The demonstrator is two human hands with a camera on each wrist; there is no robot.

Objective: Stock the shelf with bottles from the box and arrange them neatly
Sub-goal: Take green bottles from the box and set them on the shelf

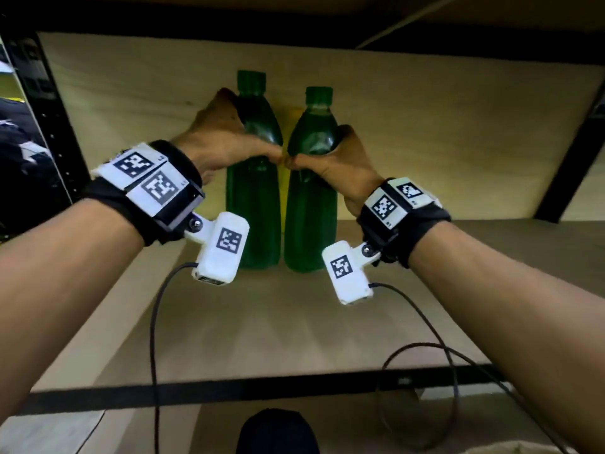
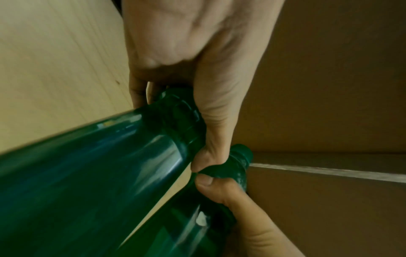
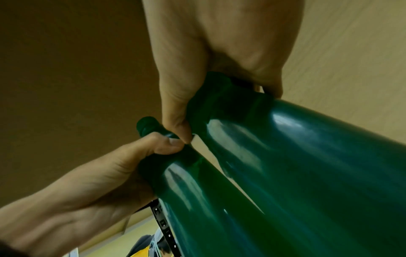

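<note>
Two green bottles stand upright side by side on the wooden shelf board (image 1: 294, 322), near the back panel. My left hand (image 1: 226, 139) grips the left bottle (image 1: 253, 208) at its shoulder below the cap. My right hand (image 1: 330, 155) grips the right bottle (image 1: 311, 217) the same way. The two thumbs nearly meet between the bottles. In the left wrist view my left hand (image 2: 197, 104) wraps the near bottle's (image 2: 87, 173) neck. In the right wrist view my right hand (image 3: 208, 87) wraps its bottle (image 3: 307, 165); the left bottle (image 3: 197, 200) lies beside it.
A black upright post (image 1: 36, 103) bounds the shelf at the left and a black brace (image 1: 569, 158) at the right. A black front rail (image 1: 262, 385) edges the board. The shelf above sits low over the caps. Wrist-camera cables (image 1: 154, 322) hang in front.
</note>
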